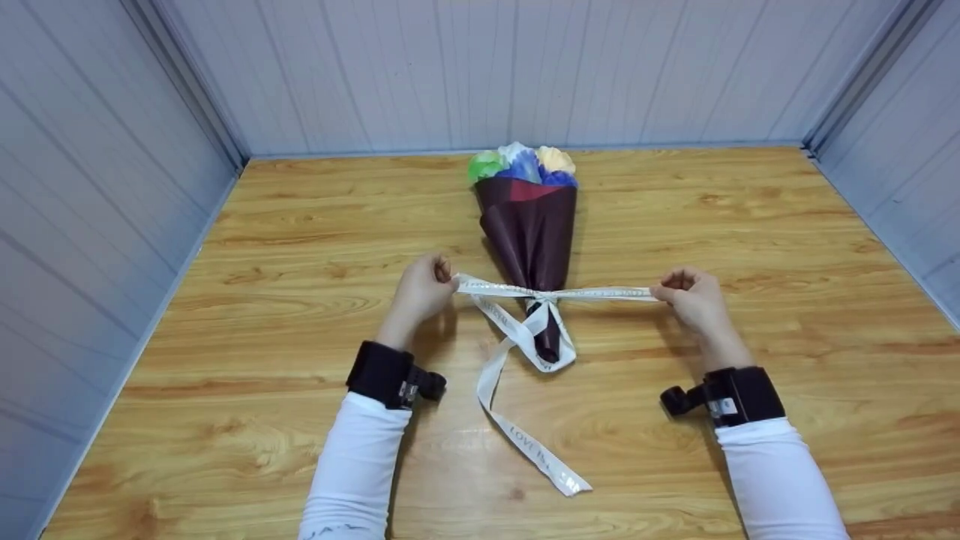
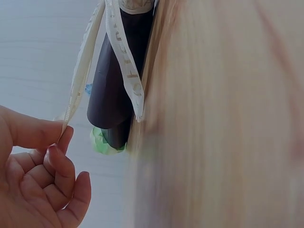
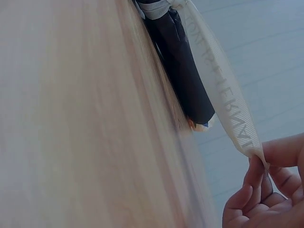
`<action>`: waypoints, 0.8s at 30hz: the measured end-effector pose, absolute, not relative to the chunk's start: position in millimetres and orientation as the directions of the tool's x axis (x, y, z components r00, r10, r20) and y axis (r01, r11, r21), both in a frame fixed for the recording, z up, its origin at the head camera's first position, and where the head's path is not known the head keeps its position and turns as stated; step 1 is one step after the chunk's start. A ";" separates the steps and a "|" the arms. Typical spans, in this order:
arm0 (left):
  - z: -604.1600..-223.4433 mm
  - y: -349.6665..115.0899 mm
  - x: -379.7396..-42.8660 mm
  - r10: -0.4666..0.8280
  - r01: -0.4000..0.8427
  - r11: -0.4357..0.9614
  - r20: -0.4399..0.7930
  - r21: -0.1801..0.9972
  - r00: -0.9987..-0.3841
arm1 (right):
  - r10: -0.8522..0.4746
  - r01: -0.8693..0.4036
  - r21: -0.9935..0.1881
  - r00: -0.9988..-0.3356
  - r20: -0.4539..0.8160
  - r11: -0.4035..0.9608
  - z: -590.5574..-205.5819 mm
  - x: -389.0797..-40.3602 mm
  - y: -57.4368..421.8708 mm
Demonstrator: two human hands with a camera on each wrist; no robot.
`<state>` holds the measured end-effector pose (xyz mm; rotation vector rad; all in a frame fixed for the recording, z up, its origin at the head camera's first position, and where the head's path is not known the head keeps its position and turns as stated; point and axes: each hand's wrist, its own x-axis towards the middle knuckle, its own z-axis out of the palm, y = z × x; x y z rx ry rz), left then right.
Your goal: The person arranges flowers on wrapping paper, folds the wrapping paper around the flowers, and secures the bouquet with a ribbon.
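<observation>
A bouquet in dark maroon wrapping paper (image 1: 544, 232) lies on the table, its green, white, blue and cream flowers (image 1: 523, 166) pointing away. White printed ribbon (image 1: 604, 294) circles its narrow neck and is knotted in front. My left hand (image 1: 426, 289) pinches one stretch of ribbon between thumb and finger; the left wrist view shows this pinch at the ribbon (image 2: 78, 80). On the other side my right hand (image 1: 694, 296) pinches another stretch, also seen in the right wrist view as ribbon (image 3: 228, 90). Both stretches run nearly straight sideways from the knot.
A loose ribbon tail (image 1: 536, 450) loops below the wrapped stem and trails toward the near side of the wooden table (image 1: 300, 360). Pale panelled walls (image 1: 480, 75) stand behind and on both sides. Each wrist wears a black strap with a camera.
</observation>
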<state>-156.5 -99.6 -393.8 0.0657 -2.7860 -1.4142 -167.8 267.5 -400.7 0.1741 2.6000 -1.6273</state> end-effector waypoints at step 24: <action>-400.2 -100.4 -153.9 -0.065 -0.028 0.566 0.010 0.824 -0.998 | 0.096 0.164 -0.932 -0.986 -0.140 0.322 -406.2 -169.6 275.1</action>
